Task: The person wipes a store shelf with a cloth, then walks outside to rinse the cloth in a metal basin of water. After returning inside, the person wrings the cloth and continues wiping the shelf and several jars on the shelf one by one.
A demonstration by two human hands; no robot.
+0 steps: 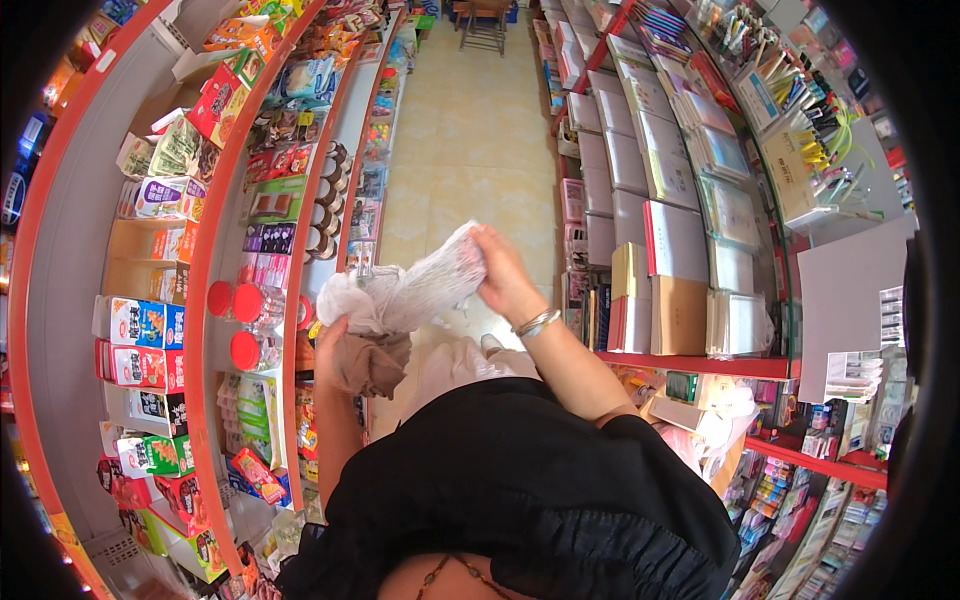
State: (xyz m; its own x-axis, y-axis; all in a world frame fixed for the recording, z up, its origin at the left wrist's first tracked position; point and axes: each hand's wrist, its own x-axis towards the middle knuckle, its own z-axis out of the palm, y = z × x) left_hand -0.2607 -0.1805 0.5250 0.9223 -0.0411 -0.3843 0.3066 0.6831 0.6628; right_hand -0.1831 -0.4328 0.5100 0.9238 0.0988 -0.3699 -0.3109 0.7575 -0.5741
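Note:
A crumpled white cloth [420, 296] is stretched between my two hands over the aisle. My right hand [504, 271], with bangles on its wrist, grips the narrow upper end of it. Near the left shelves, my left hand [336, 360] holds the bunched lower end together with a brown cloth [373, 362], which hangs beneath the white one. The fingers of my left hand are partly hidden by the fabric.
Snack shelves [202, 300] with red edges, boxes and red-lidded plastic jars [259, 304] run along the left. Notebooks [679, 315] and pens fill the right shelves. A tiled floor [472, 150] lies between them, with a wooden stool [482, 30] at the far end.

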